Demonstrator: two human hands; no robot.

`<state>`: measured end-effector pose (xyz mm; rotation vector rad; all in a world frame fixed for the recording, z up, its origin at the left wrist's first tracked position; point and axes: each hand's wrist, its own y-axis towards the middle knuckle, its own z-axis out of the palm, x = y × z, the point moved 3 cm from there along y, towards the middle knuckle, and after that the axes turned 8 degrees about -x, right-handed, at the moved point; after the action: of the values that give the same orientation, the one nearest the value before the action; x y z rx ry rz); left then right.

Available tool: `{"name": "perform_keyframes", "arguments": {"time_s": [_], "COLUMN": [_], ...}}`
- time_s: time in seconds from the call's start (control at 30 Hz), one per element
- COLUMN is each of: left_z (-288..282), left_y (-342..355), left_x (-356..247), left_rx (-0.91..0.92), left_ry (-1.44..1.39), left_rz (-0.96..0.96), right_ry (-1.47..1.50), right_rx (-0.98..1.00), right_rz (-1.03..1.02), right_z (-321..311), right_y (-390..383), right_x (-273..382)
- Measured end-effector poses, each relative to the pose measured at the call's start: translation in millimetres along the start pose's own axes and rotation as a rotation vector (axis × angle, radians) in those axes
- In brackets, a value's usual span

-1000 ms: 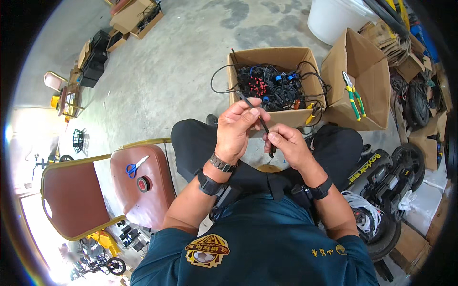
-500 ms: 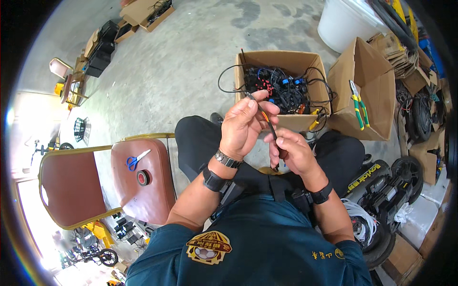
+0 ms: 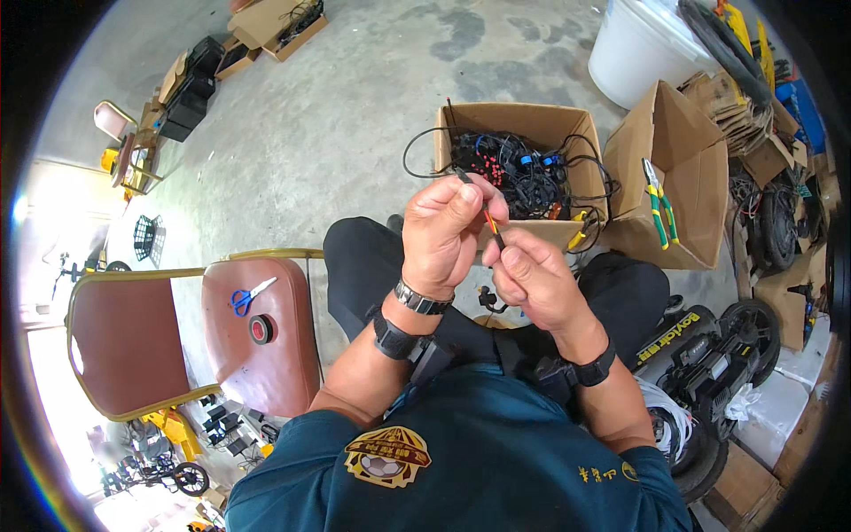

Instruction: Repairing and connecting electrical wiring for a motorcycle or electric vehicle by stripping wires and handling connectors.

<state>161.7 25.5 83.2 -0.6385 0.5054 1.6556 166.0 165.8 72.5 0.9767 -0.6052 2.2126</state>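
Observation:
In front of me, both hands hold a thin black cable whose coloured inner wires (image 3: 490, 219), red and yellow-orange, show between them. My left hand (image 3: 443, 229) pinches the upper black part between thumb and fingers. Lower down, my right hand (image 3: 542, 273) closes on the black part just below the coloured wires. Under the right hand hangs a small dark piece (image 3: 493, 300); whether it belongs to the cable I cannot tell. Just beyond my hands stands a cardboard box (image 3: 545, 232) full of tangled black cables (image 3: 527, 188) with red and blue ends.
Green-and-yellow-handled pliers (image 3: 659, 204) lie on a second cardboard box (image 3: 700, 142) at right. On the chair seat (image 3: 266, 381) at left are blue scissors (image 3: 253, 297) and a tape roll (image 3: 260, 329). A white bucket (image 3: 643, 49) stands behind; a black scooter (image 3: 709, 355) lies at right.
My hands have drawn closer together along the cable. The right hand's fingers have slid up and closed near the coloured wires, and the left hand's fingers have curled in.

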Motion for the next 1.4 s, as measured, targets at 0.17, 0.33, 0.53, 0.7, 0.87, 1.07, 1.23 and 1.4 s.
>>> {"name": "perform_keyframes", "arguments": {"time_s": [0.17,0.33,0.53,0.7,0.87,1.07,1.23,1.4], "left_z": [4.8,1.8,-10.8,-6.4,-10.3,-5.9,-10.4,-17.9], "left_y": [-2.9,-4.2,-1.2,-3.3,-3.7,-3.4,3.3,4.1], "left_x": [-1.7,-2.0,3.9,14.2,22.6,24.5,31.4,29.2], "left_rx": [-0.063,-0.265,-0.234,-0.191,-0.339,-0.412,-0.504,-0.463], "left_ry": [0.032,0.071,0.183,0.114,0.188,0.41,0.413,0.28], "left_rz": [0.092,0.122,-0.039,-0.145,-0.184,-0.064,-0.068,-0.009], "right_ry": [-0.295,-0.879,-0.637,-0.163,-0.631,-1.013,-1.245,-1.146], "right_rx": [-0.125,-0.297,-0.285,-0.272,-0.431,-0.46,-0.461,-0.444], "right_rz": [-0.118,-0.608,-0.355,-0.087,-0.37,-0.542,-0.657,-0.56], "right_z": [13.9,15.2,1.9,-17.7,-9.3,-13.2,-15.6,-9.2], "right_y": [-6.3,-3.9,-7.6,-11.8,-10.7,-5.5,-0.6,0.3], "right_x": [7.8,7.6,0.3,-11.9,-7.5,-0.2,-3.5,-7.0]}}
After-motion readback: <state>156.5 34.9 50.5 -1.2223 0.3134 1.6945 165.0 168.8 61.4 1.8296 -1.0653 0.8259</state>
